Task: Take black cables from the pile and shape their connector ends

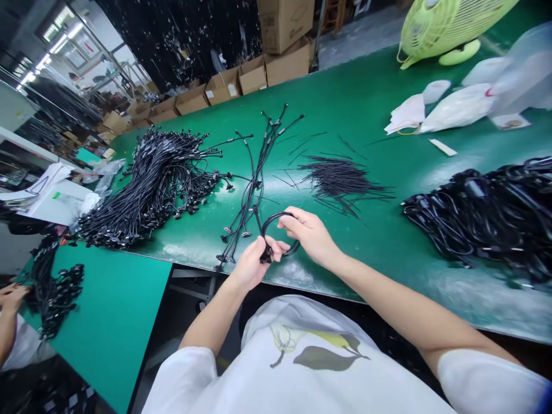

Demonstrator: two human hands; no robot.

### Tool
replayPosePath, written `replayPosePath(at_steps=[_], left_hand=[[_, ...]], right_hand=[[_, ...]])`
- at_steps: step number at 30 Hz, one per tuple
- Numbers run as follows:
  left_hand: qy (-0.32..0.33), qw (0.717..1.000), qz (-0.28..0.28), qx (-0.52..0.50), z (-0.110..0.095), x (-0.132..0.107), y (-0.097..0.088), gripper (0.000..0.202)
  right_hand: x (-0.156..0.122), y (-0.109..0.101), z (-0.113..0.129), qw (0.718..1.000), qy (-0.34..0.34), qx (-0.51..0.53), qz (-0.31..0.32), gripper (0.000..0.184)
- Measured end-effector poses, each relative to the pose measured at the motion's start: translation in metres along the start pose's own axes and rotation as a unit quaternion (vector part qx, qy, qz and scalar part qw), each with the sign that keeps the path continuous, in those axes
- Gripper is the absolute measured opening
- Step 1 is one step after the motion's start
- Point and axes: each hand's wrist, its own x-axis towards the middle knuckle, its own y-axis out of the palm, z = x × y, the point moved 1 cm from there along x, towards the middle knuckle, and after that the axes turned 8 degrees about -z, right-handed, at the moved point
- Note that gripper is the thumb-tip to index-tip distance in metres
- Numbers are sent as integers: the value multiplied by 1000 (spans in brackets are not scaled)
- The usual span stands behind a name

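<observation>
A black cable (269,221) is bent into a loop between my two hands at the table's near edge. My left hand (253,261) is closed around the cable's connector end, with thumb and fingers pinched together. The upper right side of the loop is gripped by my right hand (309,234), its fingers curled round the cable. Just left of the loop, several loose black cables (255,178) with connectors lie stretched across the table. Beyond my right hand is a pile of thin black ties (338,179). My fingers partly hide the connector.
A large heap of black cables (150,184) covers the left of the green table (371,115). Bundled coiled cables (483,213) lie at right. A green fan (448,26) and plastic bags (461,106) stand farther back. Cardboard boxes (224,86) line the far edge. Another person's hand (12,298) shows at far left.
</observation>
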Motion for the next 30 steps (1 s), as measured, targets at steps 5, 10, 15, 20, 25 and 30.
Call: replayPosePath(at_steps=[5,10,15,20,25,30], left_hand=[[46,997,-38,43,16,0,-9,41],[43,981,60,181,26,4,-16,50],[-7,968,137,209,32,6,-16,55],[-63,986,89,127,33,3,1,48],[-238,963,98,-84,31,-13,27,43],[-216,962,28,-164,37,-14,40,34]], right_hand=[[-1,11,5,966,85,244,-29,36],[-8,24,6,965,59,242,-87,41],[-12,22,5,963,78,245,-76,43],[-6,15,10,965,75,250,-35,27],[3,8,10,966,127,222,26,27],[8,8,4,974,84,211,-9,33]])
